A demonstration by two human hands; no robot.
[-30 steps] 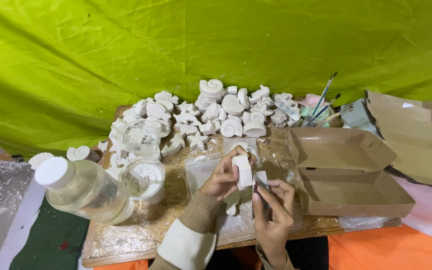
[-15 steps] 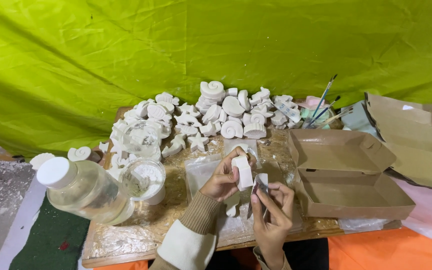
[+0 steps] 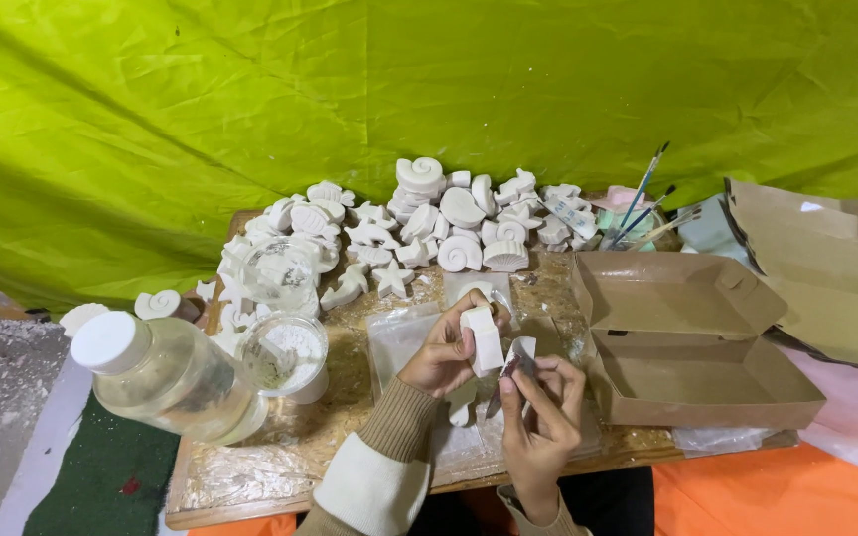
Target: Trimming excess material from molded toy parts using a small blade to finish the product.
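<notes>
Left hand (image 3: 446,354) grips a small white plaster block (image 3: 484,338), fingers wrapped round it, held upright above a clear plastic sheet (image 3: 399,342) on the wooden board (image 3: 250,476). Right hand (image 3: 538,417) pinches a thin metal-looking blade (image 3: 506,375), tip near the block's lower right edge; can't tell if it touches. White scrap or paper (image 3: 522,348) sits at the right fingertips. Pile of white plaster casts (image 3: 449,223), shells and starfish, at the back of the board. Left front: clear bottle with white cap (image 3: 166,372) lying tilted, beside a clear tub of white powder (image 3: 285,355). Right: open brown cardboard box (image 3: 697,337), paintbrushes (image 3: 643,203) behind it. Green tarp (image 3: 350,89) as backdrop.
</notes>
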